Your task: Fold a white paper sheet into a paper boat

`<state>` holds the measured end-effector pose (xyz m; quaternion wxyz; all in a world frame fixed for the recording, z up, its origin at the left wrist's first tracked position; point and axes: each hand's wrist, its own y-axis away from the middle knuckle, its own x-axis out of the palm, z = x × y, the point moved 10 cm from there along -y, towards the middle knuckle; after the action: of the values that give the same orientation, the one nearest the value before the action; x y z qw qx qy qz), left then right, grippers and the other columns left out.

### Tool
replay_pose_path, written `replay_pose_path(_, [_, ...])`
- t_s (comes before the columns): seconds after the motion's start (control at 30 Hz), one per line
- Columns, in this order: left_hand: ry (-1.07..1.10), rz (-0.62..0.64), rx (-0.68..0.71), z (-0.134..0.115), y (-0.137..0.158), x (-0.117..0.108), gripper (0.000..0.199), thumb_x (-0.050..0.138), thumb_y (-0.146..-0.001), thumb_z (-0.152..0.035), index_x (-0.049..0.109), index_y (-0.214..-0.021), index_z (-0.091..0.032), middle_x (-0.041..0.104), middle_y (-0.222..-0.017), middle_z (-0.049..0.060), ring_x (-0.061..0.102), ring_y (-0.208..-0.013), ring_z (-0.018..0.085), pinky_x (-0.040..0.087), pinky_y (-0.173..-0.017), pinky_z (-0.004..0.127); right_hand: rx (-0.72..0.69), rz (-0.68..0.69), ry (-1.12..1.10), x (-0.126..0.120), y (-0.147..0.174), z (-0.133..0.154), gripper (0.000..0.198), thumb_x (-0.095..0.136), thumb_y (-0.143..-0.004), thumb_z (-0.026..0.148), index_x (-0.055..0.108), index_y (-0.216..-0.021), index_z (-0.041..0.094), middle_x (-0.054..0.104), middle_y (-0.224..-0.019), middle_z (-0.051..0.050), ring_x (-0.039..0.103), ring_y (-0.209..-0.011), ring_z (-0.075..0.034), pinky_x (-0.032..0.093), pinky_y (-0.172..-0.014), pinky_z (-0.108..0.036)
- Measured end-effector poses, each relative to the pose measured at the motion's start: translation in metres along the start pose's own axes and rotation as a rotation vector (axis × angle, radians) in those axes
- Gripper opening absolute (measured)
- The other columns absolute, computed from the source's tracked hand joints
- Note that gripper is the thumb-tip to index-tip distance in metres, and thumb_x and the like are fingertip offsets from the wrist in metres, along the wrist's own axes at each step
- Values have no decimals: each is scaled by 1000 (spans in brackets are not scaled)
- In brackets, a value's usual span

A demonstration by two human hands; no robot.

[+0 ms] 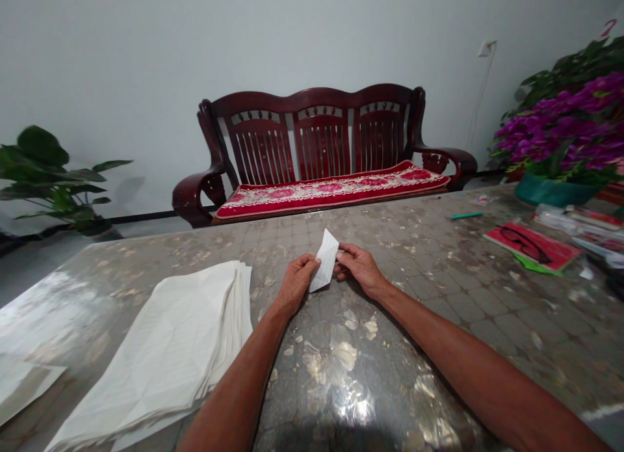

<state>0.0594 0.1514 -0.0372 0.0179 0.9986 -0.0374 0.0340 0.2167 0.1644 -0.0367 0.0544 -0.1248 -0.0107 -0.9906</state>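
Between my two hands a small piece of folded white paper (324,262) is held up over the table, its pointed end upward. My left hand (298,279) pinches its left edge between thumb and fingers. On the other side, my right hand (359,267) grips the right edge, thumb in front and some fingers behind it. Left of my left forearm lies a stack of white paper sheets (180,335), with crease lines on the top sheet.
The patterned table (414,244) spans the view. A red booklet (560,249) with eyeglasses (526,242), a green pen (467,215) and a pot of purple flowers (560,136) are at right. Another paper (24,384) lies far left. A wooden bench (319,136) stands behind.
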Motion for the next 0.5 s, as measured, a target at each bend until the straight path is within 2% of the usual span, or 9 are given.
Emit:
replay_pose_path(0.23, [57, 12, 4, 1, -1, -1, 29, 71, -73, -45, 59, -69, -18, 54, -57, -5, 43, -51, 10, 31, -51, 22, -1, -7, 6, -1, -2, -3, 51, 82, -68, 40, 67, -111, 16, 72, -74, -2, 68, -62, -15, 56, -50, -24])
replay_pose_path(0.5, [40, 32, 11, 2, -1, 0, 29, 69, -75, -43, 57, -68, -18, 50, -55, -6, 40, -50, 9, 29, -50, 22, 3, -48, -15, -4, 0, -2, 50, 81, -65, 31, 64, -109, 17, 70, -74, 1, 67, -61, -15, 54, -46, -23])
